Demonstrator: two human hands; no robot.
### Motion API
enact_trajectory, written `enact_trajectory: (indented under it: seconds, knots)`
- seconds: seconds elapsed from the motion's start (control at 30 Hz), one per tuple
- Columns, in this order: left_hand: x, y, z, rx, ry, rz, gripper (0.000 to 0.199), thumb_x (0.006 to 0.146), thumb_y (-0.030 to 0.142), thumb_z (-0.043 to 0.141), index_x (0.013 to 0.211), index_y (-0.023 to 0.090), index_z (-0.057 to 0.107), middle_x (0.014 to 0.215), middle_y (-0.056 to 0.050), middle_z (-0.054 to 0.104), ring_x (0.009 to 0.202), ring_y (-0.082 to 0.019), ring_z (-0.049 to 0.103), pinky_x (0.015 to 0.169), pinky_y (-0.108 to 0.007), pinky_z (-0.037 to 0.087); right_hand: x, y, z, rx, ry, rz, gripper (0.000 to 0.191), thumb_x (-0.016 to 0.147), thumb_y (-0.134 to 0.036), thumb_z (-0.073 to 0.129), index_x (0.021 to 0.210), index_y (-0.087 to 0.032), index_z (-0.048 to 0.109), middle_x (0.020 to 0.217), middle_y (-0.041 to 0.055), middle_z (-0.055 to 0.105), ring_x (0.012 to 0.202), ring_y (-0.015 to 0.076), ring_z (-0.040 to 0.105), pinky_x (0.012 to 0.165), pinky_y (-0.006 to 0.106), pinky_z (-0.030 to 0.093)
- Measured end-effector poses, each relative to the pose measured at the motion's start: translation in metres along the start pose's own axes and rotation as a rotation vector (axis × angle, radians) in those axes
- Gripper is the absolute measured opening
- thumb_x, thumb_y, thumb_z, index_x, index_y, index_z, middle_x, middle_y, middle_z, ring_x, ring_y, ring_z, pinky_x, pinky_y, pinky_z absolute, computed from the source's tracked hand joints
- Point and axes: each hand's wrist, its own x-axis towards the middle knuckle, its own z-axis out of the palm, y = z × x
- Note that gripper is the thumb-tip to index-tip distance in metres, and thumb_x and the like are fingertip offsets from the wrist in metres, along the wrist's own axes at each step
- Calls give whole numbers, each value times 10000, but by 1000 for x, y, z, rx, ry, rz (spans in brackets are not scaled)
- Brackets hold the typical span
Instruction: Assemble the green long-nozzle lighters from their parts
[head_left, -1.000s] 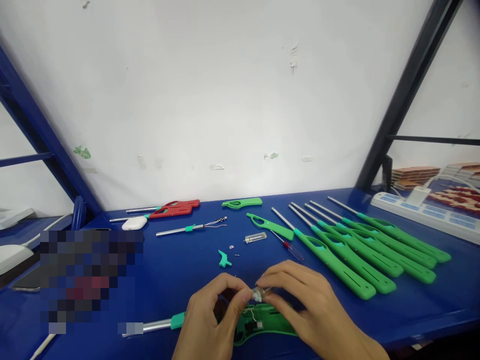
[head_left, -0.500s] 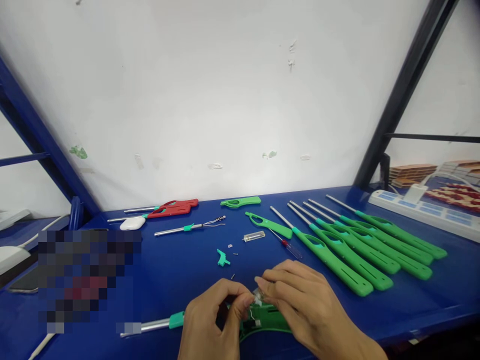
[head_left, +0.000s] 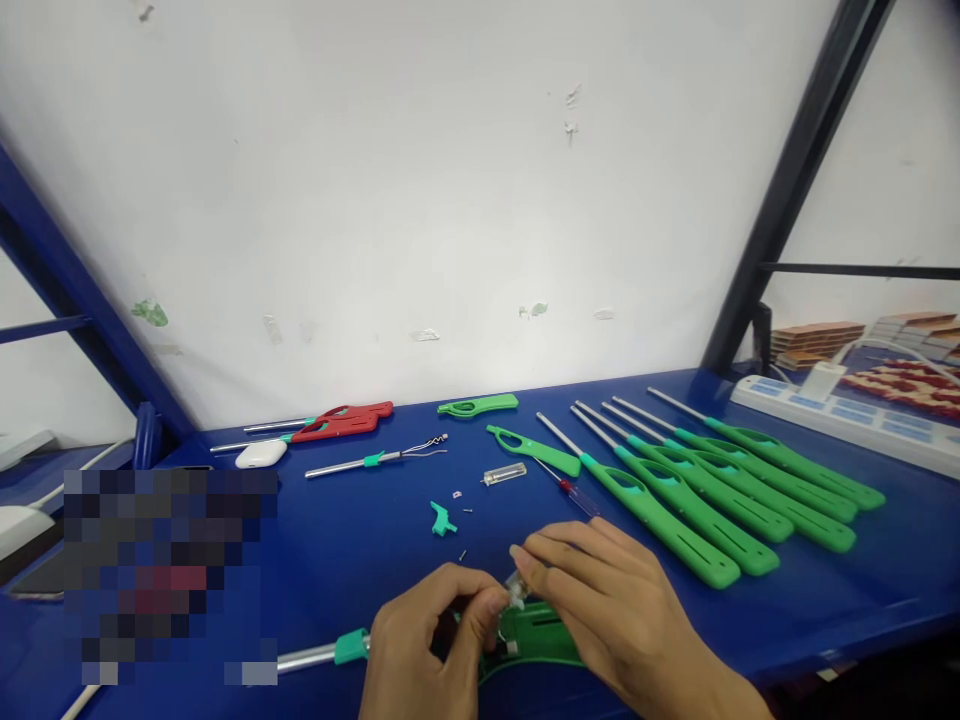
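Note:
Near the front edge lies an opened green lighter shell, with a metal rod reaching left from it. Above the shell, my right hand has its fingers closed on a small clear fuel tank with a white fitting. Thumb and forefinger of my left hand are pinched together right beside that fitting; what lies between their tips is hidden. Beyond my hands sit a teal trigger, a small screw and another clear fuel tank.
Several assembled green lighters lie at the right, beside a screwdriver and loose green shell halves. Red lighters, a white case and a wired rod lie at the back left. A power strip borders the right.
The view has shifted slightly. My hands stay pinched over the green shell, and the clear tank with its white fitting shows a little more between them.

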Motion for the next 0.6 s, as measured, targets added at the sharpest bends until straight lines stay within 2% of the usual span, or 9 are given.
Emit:
enact_trajectory:
  seconds: [0.13, 0.23, 0.3, 0.43, 0.5, 0.6]
  knots:
    - [6, -7, -12, 53, -51, 77, 316, 1058, 419, 627, 846, 275, 811, 845, -3, 782, 761, -191, 704, 725, -253, 535, 0, 1, 3, 97, -14, 69, 243, 1065, -58, 569, 1177, -196, 736, 1024, 45, 842, 893, 218, 793, 794, 350, 586]
    - [10, -14, -22, 197, -80, 212, 248, 1081, 375, 617, 1072, 302, 854, 1055, -39, 827, 964, -234, 765, 882, -299, 603, 0, 3, 6, 257, -5, 205, 124, 1085, -153, 642, 1130, -215, 740, 999, 34, 827, 871, 207, 768, 822, 348, 611]
    - [11, -18, -25, 300, -100, 288, 227, 1056, 322, 652, 1171, 315, 847, 1092, -50, 822, 1028, -254, 757, 911, -332, 622, -1, 5, 7, 322, -1, 290, 103, 1088, -178, 654, 1108, -231, 740, 989, 21, 821, 865, 200, 765, 828, 340, 616]
    - [12, -18, -20, 412, -215, 327, 192, 966, 220, 736, 1076, 313, 864, 1016, -36, 807, 942, -250, 746, 884, -363, 634, -3, 4, 9, 346, -26, 336, 96, 1096, -200, 651, 1109, -244, 735, 1008, 14, 819, 881, 206, 765, 837, 349, 613]
    - [12, -17, -16, 443, -234, 329, 182, 975, 193, 709, 971, 297, 858, 962, -30, 796, 881, -237, 742, 842, -356, 624, -4, 3, 9, 351, -44, 334, 105, 1103, -198, 639, 1118, -241, 733, 1016, 21, 819, 889, 211, 763, 833, 352, 610]
    - [11, -17, -12, 473, -240, 346, 282, 1022, 162, 613, 873, 282, 821, 913, -19, 776, 832, -213, 739, 810, -331, 601, -5, 2, 9, 362, -65, 341, 105, 1099, -190, 648, 1126, -244, 734, 1022, 20, 817, 893, 214, 756, 833, 356, 601]
